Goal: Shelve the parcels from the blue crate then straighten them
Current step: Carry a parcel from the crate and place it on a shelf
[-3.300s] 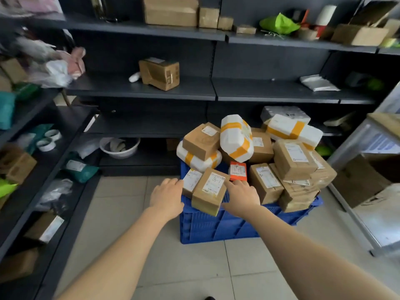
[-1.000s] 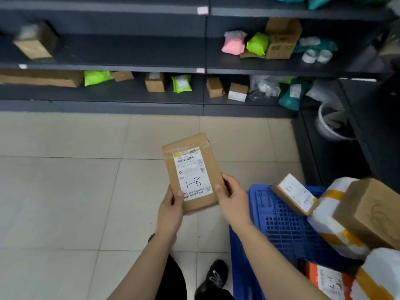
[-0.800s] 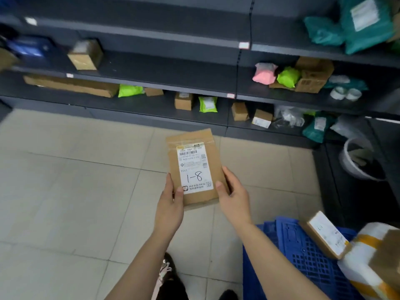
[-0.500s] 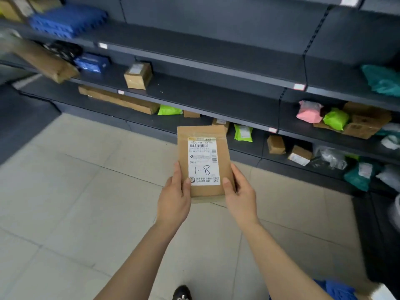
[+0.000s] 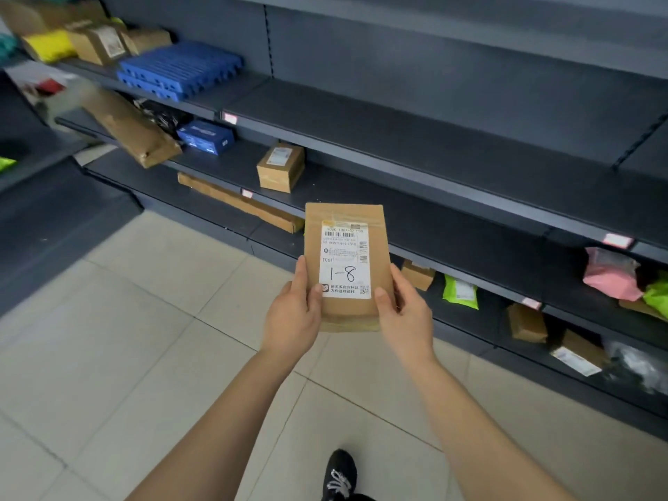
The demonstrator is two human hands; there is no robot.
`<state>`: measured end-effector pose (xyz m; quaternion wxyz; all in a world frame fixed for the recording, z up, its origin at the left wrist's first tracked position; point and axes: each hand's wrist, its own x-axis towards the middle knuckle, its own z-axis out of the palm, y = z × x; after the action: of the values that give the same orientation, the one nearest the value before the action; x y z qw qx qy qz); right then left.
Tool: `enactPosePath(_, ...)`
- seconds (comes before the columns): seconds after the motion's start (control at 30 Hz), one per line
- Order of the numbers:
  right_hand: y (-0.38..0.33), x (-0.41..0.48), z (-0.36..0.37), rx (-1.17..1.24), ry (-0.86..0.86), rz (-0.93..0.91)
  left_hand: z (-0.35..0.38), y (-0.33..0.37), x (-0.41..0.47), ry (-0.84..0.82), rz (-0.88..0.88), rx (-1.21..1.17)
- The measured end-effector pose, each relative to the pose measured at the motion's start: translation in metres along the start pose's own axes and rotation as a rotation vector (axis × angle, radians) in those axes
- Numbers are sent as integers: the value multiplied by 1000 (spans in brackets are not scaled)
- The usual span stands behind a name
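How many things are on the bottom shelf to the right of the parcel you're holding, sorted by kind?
Brown cardboard boxes: 3
Green bag: 1
Clear plastic bag: 1
Total: 5 in view, not counting the held parcel; the picture's edge may cut off more.

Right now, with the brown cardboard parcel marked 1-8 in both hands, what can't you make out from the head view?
- Head view: small print on the white label of the brown cardboard parcel too small; only 1-8 reads.
- Fingers of the left hand and right hand behind the parcel: hidden by it.
- Pink shelf tags: writing too small.
- Long brown package, far left: motion-blurred; its footing is unclear.
- Brown boxes, top left: cut by the edge.
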<state>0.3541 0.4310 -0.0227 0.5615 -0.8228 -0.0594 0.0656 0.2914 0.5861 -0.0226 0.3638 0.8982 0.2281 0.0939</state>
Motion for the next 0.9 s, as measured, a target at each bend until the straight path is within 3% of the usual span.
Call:
enactPosePath(0.43,23,219,124,-43,-51,107,21,-70,244,-160,-95,-48)
enactPosePath(0.9,94,439,263,-99,34,137,86,-173,495,-453,-104,-207)
